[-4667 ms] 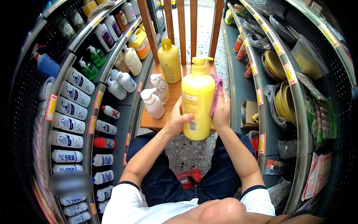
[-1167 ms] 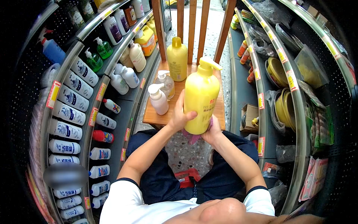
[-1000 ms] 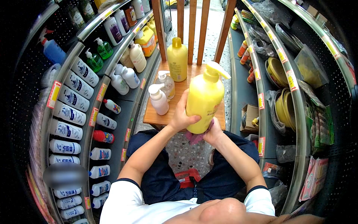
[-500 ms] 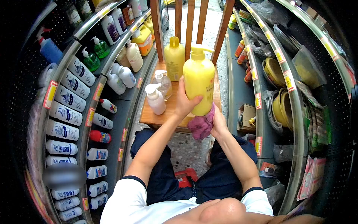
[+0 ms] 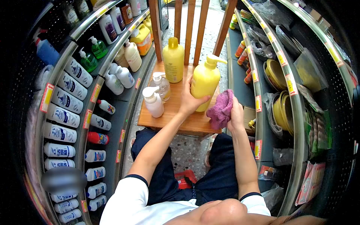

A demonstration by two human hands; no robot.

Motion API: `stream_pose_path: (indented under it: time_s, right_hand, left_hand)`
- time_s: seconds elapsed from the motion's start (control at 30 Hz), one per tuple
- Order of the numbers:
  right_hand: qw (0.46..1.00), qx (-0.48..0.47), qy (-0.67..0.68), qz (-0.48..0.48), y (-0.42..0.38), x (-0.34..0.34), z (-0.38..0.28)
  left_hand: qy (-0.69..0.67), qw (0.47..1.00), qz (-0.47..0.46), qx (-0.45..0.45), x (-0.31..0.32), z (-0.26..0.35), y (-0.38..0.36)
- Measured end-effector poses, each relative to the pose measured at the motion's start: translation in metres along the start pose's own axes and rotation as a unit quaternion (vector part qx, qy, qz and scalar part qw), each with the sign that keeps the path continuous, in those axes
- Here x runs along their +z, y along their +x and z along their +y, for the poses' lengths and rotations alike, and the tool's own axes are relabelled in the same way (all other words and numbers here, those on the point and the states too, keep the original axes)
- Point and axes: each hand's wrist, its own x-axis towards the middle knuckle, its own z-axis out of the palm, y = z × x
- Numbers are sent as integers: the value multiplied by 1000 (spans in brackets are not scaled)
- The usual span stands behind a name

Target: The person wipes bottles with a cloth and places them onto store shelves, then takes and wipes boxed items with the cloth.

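Observation:
My left hand [image 5: 192, 98] is wrapped round the lower left side of a large yellow pump bottle [image 5: 204, 80], which leans slightly to the right at the chair seat. In my right hand [image 5: 236, 115] is a bunched purple cloth [image 5: 221, 108], held apart from the bottle on its right. Behind stands a second yellow bottle [image 5: 173, 62] with a screw cap. A clear pump bottle [image 5: 162, 87] and a smaller white pump bottle [image 5: 153, 102] are on the left of the wooden chair seat [image 5: 176, 119].
Shelves of white bottles [image 5: 60, 115] and green pump bottles [image 5: 88, 61] line my left. To the right, shelves hold yellow basins [image 5: 287, 110], orange-capped bottles [image 5: 240, 48] and packets. The chair's wooden back slats [image 5: 200, 32] rise at the far side. A red object [image 5: 185, 179] lies on the floor between my legs.
The yellow pump bottle has come down toward the seat and tilted right. My right hand has moved the purple cloth away from its base, to the right.

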Motion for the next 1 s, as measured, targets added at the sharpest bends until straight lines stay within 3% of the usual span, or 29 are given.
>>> stream_pose_path:
  time_s: [0.13,0.53,0.83,1.0]
  right_hand:
    - [1000,-20,-3,19,-1,6,-9]
    - [997,-43,-55,29,21,-4,5]
    - [997,-61,-42,17,38,6,11]
    - [997,-61,-50,22,41,11,9]
  left_hand:
    - [82,997,-4,6,13,-5,-5]
    - [43,999,21,-14,32,-20,6]
    - [37,998,-15,-46,34,-22,44]
    - [57,998,-3,-2,38,-28,64]
